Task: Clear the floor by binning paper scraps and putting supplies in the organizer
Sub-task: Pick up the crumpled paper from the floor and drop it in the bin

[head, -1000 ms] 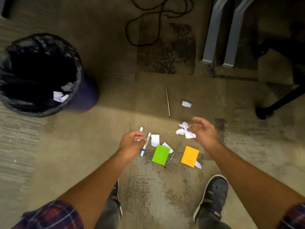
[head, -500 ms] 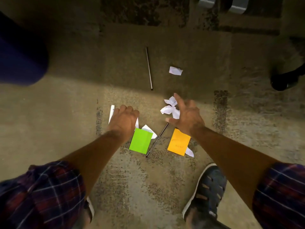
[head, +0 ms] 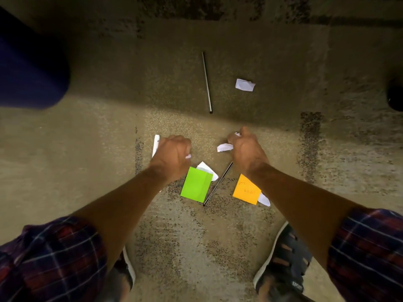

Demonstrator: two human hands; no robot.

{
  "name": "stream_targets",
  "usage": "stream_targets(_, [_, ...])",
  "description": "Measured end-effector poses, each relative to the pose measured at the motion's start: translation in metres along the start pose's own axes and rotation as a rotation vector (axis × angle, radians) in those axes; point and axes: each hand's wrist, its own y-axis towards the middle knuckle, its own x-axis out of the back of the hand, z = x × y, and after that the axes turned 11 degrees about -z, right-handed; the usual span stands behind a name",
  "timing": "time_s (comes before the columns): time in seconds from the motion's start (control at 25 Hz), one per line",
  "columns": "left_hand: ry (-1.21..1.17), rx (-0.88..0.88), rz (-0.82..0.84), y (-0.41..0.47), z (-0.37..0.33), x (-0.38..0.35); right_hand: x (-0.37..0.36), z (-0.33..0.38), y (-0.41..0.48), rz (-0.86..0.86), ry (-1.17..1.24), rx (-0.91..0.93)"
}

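My left hand (head: pixel 173 154) is closed low over the carpet, with a bit of white paper (head: pixel 188 156) showing at its fingers and a white strip (head: pixel 156 143) sticking out beyond it. My right hand (head: pixel 247 149) is closed on a crumpled white paper scrap (head: pixel 224 147). Between the hands lie a green sticky note (head: pixel 196 184) over a white scrap (head: pixel 207 167), a thin dark pen (head: pixel 217 185), and an orange sticky note (head: pixel 246 190) with another white scrap (head: pixel 264 199) under its corner. Farther off lie a long thin rod (head: pixel 206 81) and a white scrap (head: pixel 245 85).
The dark blue side of the bin (head: pixel 28 68) fills the upper left. A black chair foot (head: pixel 395 98) sits at the right edge. My shoes (head: pixel 283 267) stand on the carpet at the bottom, close to the sticky notes.
Both hands dropped to the floor and closed: the right one from open fingers onto the crumpled scrap, the left one over the paper and marker spot. The view moved closer to the floor.
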Motion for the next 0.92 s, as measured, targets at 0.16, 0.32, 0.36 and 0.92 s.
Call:
stream_targets(0.16, [-0.327,0.157,-0.040,0.008,-0.016,0.004,0.009,-0.009,0.004,-0.074,0.130,-0.146])
stream_targets(0.32, [-0.176,0.183,0.025,0.017,-0.034,-0.013,0.019,-0.018,0.002,-0.136,0.232,-0.272])
stream_targets(0.36, [-0.110,0.183,0.074,0.017,-0.037,-0.018,0.021,-0.022,0.000,-0.156,0.249,-0.298])
stream_targets(0.92, [-0.270,0.609,0.017,-0.006,-0.063,-0.056,0.025,-0.045,-0.021,-0.228,0.330,-0.409])
